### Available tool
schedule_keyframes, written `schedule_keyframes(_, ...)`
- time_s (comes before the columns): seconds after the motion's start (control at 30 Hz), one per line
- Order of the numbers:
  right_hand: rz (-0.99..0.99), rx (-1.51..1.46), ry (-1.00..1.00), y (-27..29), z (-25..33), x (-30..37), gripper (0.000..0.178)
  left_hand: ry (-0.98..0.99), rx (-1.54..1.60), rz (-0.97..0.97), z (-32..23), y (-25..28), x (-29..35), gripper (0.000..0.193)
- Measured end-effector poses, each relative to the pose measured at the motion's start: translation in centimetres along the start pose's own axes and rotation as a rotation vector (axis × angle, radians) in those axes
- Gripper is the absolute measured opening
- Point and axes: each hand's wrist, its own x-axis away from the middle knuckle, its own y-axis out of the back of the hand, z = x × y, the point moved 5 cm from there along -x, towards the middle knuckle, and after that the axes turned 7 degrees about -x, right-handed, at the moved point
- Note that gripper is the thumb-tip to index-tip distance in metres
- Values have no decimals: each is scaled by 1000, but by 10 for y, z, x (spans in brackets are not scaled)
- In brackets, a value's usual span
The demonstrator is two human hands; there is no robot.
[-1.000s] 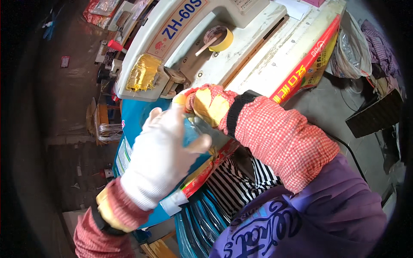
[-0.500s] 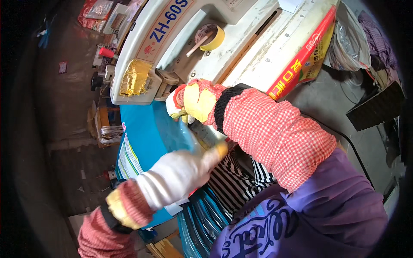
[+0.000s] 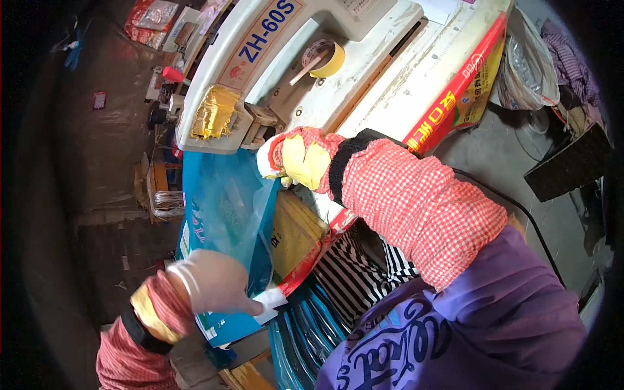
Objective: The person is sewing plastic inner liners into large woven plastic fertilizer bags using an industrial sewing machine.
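Note:
A blue plastic bag [image 3: 227, 195], translucent on its upper side, lies spread under the head of a white sewing machine [image 3: 221, 71]. My right hand [image 3: 278, 161], in a white glove with a red edge, is closed on the bag's near edge beside the machine head. On the bag's lower left part is my left hand [image 3: 214, 281], also white-gloved and smeared by motion. Its thumb points right, and its other fingers are hidden. Between the bag and my lap shows a yellow-brown printed sack [image 3: 296, 231] with a red border.
A yellow tape roll [image 3: 330, 60] with a stick in it rests on the machine bed. Folded blue bags [image 3: 305, 325] lie near my lap. A red and yellow sack [image 3: 448, 104] covers the table edge. A black cable [image 3: 520, 208] runs at right.
My left hand has swept left and down, away from the right hand. The bag now shows a translucent face, and the yellow-brown sack is uncovered. My right hand has barely moved.

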Motion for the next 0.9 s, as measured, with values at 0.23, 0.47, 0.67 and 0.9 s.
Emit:
schedule_keyframes(0.23, -186, 793, 179, 40, 89, 99, 14, -316, -266, -190, -73, -11, 1, 11)
schedule_keyframes(0.47, 485, 341, 295, -60, 115, 127, 24, -606, -80, -620, -109, -1, -32, 13)
schedule_keyframes(0.67, -535, -593, 113, 55, 73, 119, 26, -394, 110, -667, -76, -12, -30, 25)
schedule_keyframes(0.9, -49, -221, -441, 43, 44, 99, 64, -398, -23, -635, -79, -23, -33, 29)
